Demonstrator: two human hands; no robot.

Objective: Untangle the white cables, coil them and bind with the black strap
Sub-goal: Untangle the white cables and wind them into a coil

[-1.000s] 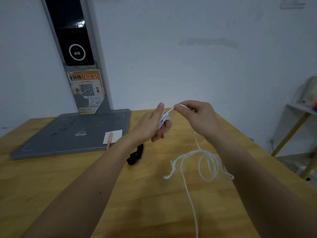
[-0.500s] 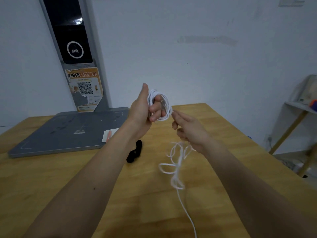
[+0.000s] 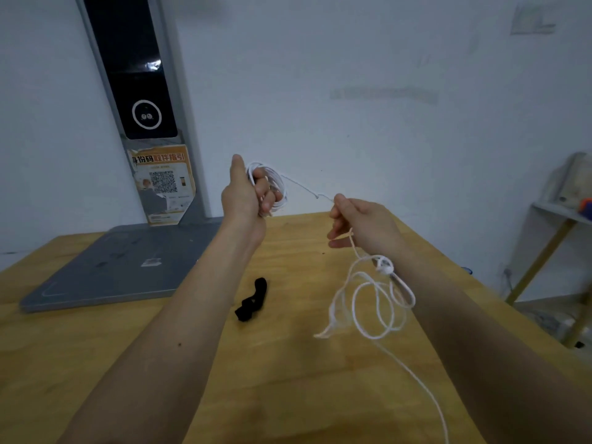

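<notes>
My left hand point(image 3: 246, 195) is raised above the table's far edge, fingers curled through a small coil of white cable point(image 3: 278, 185). A taut strand runs from that coil to my right hand point(image 3: 362, 225), which pinches the cable between thumb and fingers. Below my right wrist the loose white cable point(image 3: 371, 302) hangs in tangled loops with a small knot, and one strand trails toward the near edge. The black strap point(image 3: 253, 301) lies crumpled on the wooden table point(image 3: 288, 379), between my forearms.
A grey flat base point(image 3: 121, 267) with an upright post carrying a black panel and a QR sticker stands at the table's back left. A white wall is behind. A shelf with wooden legs point(image 3: 557, 225) stands to the right of the table.
My right hand has moved right and away from my left, drawing a strand taut from the coil. The loose loops swung right with it. My left hand keeps holding the coil up.
</notes>
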